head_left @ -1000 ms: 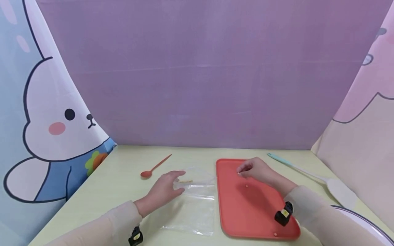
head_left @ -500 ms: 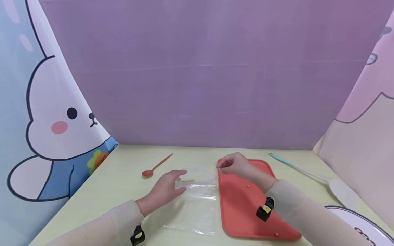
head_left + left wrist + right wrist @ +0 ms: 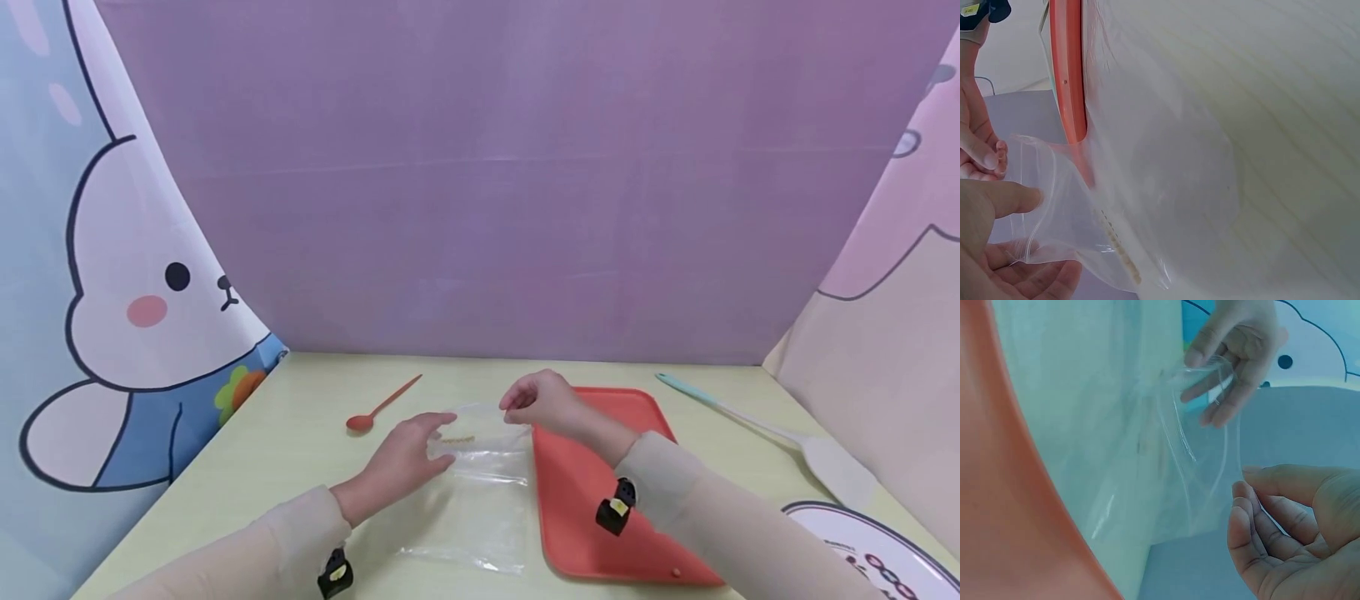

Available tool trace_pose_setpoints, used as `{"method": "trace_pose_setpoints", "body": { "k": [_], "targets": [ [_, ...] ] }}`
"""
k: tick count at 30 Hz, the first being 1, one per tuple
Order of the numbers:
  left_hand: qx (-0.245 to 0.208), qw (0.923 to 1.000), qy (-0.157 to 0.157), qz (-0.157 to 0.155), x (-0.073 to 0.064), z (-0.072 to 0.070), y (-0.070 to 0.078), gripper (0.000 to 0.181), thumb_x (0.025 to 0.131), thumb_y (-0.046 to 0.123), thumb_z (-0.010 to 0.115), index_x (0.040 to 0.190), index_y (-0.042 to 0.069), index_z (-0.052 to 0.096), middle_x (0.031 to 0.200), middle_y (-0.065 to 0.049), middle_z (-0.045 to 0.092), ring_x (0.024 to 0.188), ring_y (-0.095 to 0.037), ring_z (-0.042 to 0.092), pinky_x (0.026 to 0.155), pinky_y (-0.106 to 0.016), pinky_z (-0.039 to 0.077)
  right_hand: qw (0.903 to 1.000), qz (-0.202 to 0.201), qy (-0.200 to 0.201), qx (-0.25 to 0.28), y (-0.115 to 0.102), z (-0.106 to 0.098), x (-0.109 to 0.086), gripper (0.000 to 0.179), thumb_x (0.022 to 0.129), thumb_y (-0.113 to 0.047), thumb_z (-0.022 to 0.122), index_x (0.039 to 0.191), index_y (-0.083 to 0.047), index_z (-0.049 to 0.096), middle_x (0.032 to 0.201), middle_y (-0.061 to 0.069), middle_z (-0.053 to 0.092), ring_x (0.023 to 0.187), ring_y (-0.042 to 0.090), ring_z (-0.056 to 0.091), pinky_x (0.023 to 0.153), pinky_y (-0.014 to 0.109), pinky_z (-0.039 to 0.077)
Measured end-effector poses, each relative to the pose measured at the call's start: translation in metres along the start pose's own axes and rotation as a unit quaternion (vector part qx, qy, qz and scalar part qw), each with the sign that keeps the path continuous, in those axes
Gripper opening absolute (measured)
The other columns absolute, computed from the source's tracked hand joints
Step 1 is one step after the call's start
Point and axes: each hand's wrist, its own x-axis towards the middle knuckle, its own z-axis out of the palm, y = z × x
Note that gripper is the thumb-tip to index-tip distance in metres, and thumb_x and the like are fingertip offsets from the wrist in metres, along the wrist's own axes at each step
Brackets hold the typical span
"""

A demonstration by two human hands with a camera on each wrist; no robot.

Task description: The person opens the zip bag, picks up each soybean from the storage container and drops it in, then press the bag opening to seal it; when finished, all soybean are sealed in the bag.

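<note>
A clear plastic zip bag (image 3: 480,521) lies with its mouth raised off the table. My left hand (image 3: 405,457) holds that mouth, thumb (image 3: 1025,197) on one side and fingers spread behind the film. Inside, a row of small tan bean-like pieces (image 3: 1119,247) lies along a fold. My right hand (image 3: 546,404) is at the bag's right upper edge, its thumb and forefinger (image 3: 1244,487) pinched together. The small pale piece seen there earlier is hidden by the fingertips. Under the right forearm is the red tray (image 3: 581,533), with one small piece (image 3: 676,572) near its front edge.
A red spoon (image 3: 362,422) lies left of the bag. On the right is a spatula (image 3: 828,467) with a turquoise handle, and in front of it a white plate (image 3: 821,525) with a dark rim. A purple cloth (image 3: 480,208) hangs behind the table.
My right hand has moved left from over the tray to the bag's mouth, fingertips still pinched. My left hand has kept its place at the bag.
</note>
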Motion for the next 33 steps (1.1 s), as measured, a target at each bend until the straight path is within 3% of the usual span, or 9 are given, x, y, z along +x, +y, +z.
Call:
{"method": "trace_pose_setpoints", "body": {
  "k": [8, 20, 28, 33],
  "targets": [
    [0.005, 1.0, 0.005, -0.003, 0.0, -0.001, 0.001, 0.056, 0.077, 0.013, 0.08, 0.128, 0.005, 0.059, 0.126, -0.012, 0.064, 0.099, -0.026, 0.067, 0.089, -0.042, 0.055, 0.9981, 0.049, 0.038, -0.005, 0.016, -0.018, -0.008, 0.007, 0.082, -0.011, 0.075, 0.089, -0.01, 0.074, 0.082, 0.0, 0.071, 0.079, 0.013, 0.064, 0.072, 0.032, 0.056],
    [0.003, 1.0, 0.004, -0.001, 0.001, -0.001, 0.004, 0.055, 0.078, 0.013, 0.08, 0.128, 0.005, 0.06, 0.126, -0.013, 0.064, 0.098, -0.026, 0.067, 0.088, -0.042, 0.056, 0.9956, 0.086, 0.027, -0.025, 0.065, -0.049, -0.034, 0.016, 0.089, -0.014, 0.069, 0.099, -0.003, 0.07, 0.094, 0.005, 0.07, 0.092, 0.027, 0.065, 0.079, 0.043, 0.057],
    [0.003, 1.0, 0.005, -0.001, 0.002, 0.0, 0.004, 0.054, 0.078, 0.013, 0.079, 0.128, 0.005, 0.06, 0.127, -0.013, 0.064, 0.099, -0.026, 0.067, 0.09, -0.042, 0.055, 0.9919, 0.088, 0.037, -0.084, 0.097, -0.062, -0.04, 0.012, 0.086, -0.01, 0.072, 0.095, -0.002, 0.071, 0.089, 0.004, 0.07, 0.081, 0.016, 0.064, 0.072, 0.035, 0.057],
    [0.003, 1.0, 0.005, 0.006, 0.002, 0.003, 0.004, 0.054, 0.078, 0.013, 0.079, 0.128, 0.004, 0.06, 0.127, -0.014, 0.064, 0.099, -0.026, 0.067, 0.09, -0.042, 0.055, 0.9931, 0.065, 0.002, -0.097, 0.113, -0.065, -0.045, 0.014, 0.081, -0.013, 0.077, 0.089, -0.002, 0.071, 0.073, 0.005, 0.068, 0.064, 0.016, 0.061, 0.058, 0.029, 0.052]
  ]
}}
